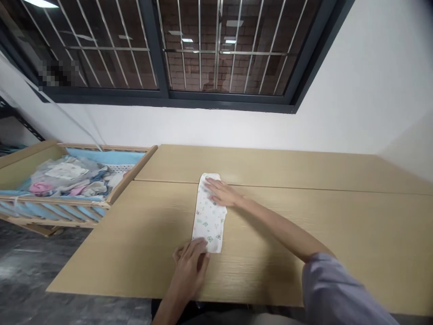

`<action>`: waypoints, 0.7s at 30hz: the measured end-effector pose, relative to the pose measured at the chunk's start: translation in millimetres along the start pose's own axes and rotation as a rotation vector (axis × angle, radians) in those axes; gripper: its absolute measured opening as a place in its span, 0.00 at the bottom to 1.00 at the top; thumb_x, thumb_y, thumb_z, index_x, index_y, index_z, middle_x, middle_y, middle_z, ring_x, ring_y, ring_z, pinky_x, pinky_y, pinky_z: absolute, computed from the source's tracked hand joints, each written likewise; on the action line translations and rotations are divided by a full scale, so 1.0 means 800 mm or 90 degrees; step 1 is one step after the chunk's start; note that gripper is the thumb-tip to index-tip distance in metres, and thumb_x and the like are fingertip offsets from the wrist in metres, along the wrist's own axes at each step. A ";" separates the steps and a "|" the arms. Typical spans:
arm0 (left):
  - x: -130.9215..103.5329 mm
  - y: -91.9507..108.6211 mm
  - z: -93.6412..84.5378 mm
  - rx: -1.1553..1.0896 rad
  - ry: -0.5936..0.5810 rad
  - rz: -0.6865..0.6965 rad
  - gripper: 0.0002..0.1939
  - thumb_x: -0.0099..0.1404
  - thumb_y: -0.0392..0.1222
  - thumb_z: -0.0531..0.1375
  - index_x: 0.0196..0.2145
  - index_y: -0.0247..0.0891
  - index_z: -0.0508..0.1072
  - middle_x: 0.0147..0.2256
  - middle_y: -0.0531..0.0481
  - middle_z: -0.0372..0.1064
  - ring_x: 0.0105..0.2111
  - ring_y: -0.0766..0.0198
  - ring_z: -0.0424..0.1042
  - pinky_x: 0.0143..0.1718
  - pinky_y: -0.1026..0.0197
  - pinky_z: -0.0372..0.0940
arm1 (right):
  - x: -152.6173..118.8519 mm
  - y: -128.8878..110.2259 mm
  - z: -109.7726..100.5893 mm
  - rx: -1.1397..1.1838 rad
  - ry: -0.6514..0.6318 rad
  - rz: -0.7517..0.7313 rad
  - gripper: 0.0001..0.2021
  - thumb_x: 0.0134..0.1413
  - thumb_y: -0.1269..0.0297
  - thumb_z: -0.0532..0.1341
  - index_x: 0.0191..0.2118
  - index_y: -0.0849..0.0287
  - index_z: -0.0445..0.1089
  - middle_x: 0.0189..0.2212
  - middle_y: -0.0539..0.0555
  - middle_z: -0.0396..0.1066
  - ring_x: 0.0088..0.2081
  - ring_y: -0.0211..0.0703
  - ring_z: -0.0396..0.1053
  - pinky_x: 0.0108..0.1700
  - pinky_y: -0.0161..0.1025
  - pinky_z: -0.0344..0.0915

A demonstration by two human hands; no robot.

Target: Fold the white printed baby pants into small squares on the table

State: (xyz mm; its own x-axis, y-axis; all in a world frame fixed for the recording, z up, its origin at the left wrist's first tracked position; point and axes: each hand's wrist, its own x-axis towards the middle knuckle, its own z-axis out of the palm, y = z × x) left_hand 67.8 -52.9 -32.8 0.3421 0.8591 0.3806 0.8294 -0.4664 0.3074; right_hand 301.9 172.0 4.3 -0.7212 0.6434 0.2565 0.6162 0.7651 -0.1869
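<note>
Got a wooden crib (130, 179) way over on the left, lined in blue and piled with crumpled clothes (69, 174), mostly white and blue with bits of pink. Dark gray floor (27, 266) below, plus a barred window (163, 58) up top. Next, moving right, a pale wood tabletop (118, 253) with a seam running across. Left hand (189, 266) down at the near left corner of a folded white printed cloth (207, 219), fingers bent and bunched close, honestly can't tell if pinching any fabric or just touching. Cloth lying flat on the tabletop, long and narrow, crossing the seam at the far end. Right hand (223, 192) palm down on the far part, fingers a little spread, reaching in from a grayish sleeve (338, 289) at lower right. Then just plain white wall (375, 90)
</note>
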 end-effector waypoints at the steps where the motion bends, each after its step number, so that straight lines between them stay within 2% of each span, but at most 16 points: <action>1: 0.003 -0.009 -0.003 -0.018 0.016 0.006 0.13 0.73 0.40 0.55 0.50 0.47 0.76 0.52 0.48 0.76 0.52 0.57 0.74 0.52 0.51 0.61 | -0.019 -0.024 -0.003 0.018 0.002 0.002 0.25 0.70 0.60 0.52 0.67 0.61 0.60 0.66 0.66 0.59 0.67 0.56 0.56 0.67 0.56 0.53; 3: 0.009 -0.024 -0.009 -0.047 0.031 0.036 0.11 0.73 0.39 0.56 0.46 0.46 0.77 0.50 0.49 0.78 0.51 0.58 0.75 0.50 0.53 0.61 | -0.057 -0.070 -0.009 0.064 -0.010 -0.006 0.19 0.70 0.59 0.53 0.60 0.58 0.69 0.54 0.62 0.70 0.55 0.51 0.68 0.59 0.51 0.64; 6: 0.017 -0.037 -0.020 -0.074 0.006 0.100 0.11 0.72 0.37 0.55 0.44 0.45 0.77 0.47 0.50 0.79 0.49 0.60 0.75 0.50 0.54 0.62 | -0.106 -0.127 -0.015 0.111 -0.037 -0.046 0.15 0.70 0.60 0.54 0.55 0.57 0.72 0.46 0.59 0.73 0.47 0.47 0.71 0.54 0.46 0.67; 10: 0.016 -0.037 -0.023 -0.060 -0.017 0.170 0.11 0.72 0.36 0.55 0.45 0.43 0.77 0.48 0.49 0.78 0.49 0.60 0.75 0.51 0.54 0.62 | -0.150 -0.177 -0.013 0.119 -0.045 -0.049 0.16 0.71 0.60 0.54 0.57 0.58 0.71 0.49 0.59 0.73 0.51 0.47 0.70 0.57 0.46 0.65; 13: 0.002 -0.034 -0.023 -0.036 -0.014 0.191 0.13 0.71 0.37 0.56 0.51 0.42 0.74 0.53 0.46 0.75 0.53 0.58 0.72 0.53 0.54 0.63 | -0.173 -0.205 -0.003 0.091 -0.032 0.022 0.21 0.70 0.56 0.55 0.61 0.60 0.68 0.53 0.62 0.72 0.57 0.52 0.67 0.61 0.50 0.63; 16: -0.018 -0.030 -0.028 -0.027 -0.043 0.212 0.20 0.69 0.41 0.60 0.58 0.41 0.70 0.58 0.45 0.72 0.57 0.57 0.70 0.55 0.55 0.63 | -0.193 -0.235 0.005 0.073 -0.015 0.091 0.25 0.70 0.52 0.55 0.64 0.61 0.64 0.58 0.63 0.70 0.63 0.55 0.63 0.65 0.52 0.58; 21: -0.045 -0.025 -0.042 -0.030 -0.078 0.258 0.27 0.63 0.48 0.67 0.58 0.44 0.70 0.56 0.46 0.73 0.53 0.57 0.71 0.54 0.55 0.64 | -0.224 -0.277 0.017 0.065 0.007 0.147 0.31 0.64 0.46 0.60 0.65 0.59 0.62 0.60 0.60 0.69 0.63 0.54 0.63 0.66 0.51 0.57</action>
State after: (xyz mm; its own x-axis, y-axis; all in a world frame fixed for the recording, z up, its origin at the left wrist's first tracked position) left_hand 24.2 -81.8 -23.4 0.6887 0.6218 0.3729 0.5972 -0.7782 0.1945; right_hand 290.5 -112.3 -13.4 -0.5613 0.8016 0.2059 0.7286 0.5967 -0.3363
